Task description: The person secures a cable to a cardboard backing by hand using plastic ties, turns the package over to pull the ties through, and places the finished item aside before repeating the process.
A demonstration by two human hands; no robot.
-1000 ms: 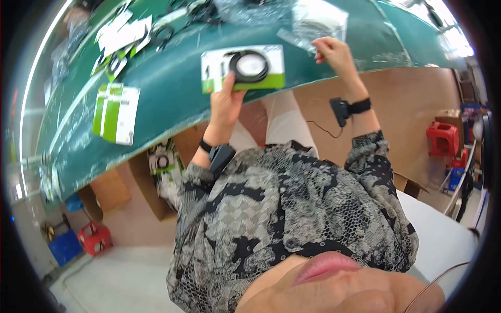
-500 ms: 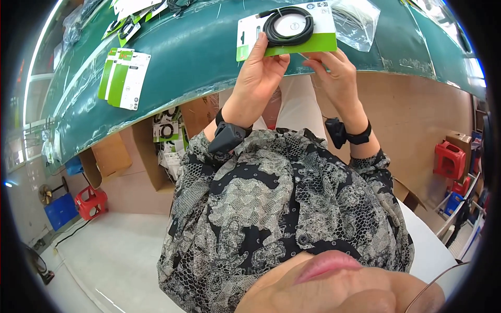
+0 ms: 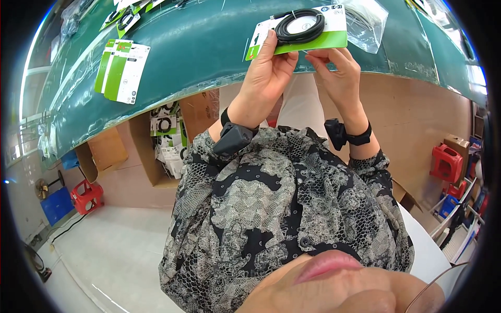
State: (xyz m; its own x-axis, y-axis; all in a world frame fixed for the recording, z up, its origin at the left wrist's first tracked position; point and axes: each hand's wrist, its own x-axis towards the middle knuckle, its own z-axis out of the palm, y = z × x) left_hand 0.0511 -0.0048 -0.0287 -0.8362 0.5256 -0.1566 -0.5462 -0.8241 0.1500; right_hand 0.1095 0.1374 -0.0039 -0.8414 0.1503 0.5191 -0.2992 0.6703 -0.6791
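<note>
The card with the coiled black cable (image 3: 298,28) is held over the near edge of the green surface (image 3: 198,47), pinched by the left hand (image 3: 266,73) and right hand (image 3: 336,65). Fingertips are best kept on the card margin, off the coil.

This looks like a small packing workshop: a long green tabletop (image 3: 198,47) stretches away from the hands (image 3: 305,68), with green-and-white retail cards (image 3: 121,70) lying on it to their left and a clear plastic bag (image 3: 368,21) just to their right. Below the tabletop, open cardboard boxes (image 3: 162,141) hold more carded cables, and red plastic stools (image 3: 447,160) stand on the bare floor.
</note>
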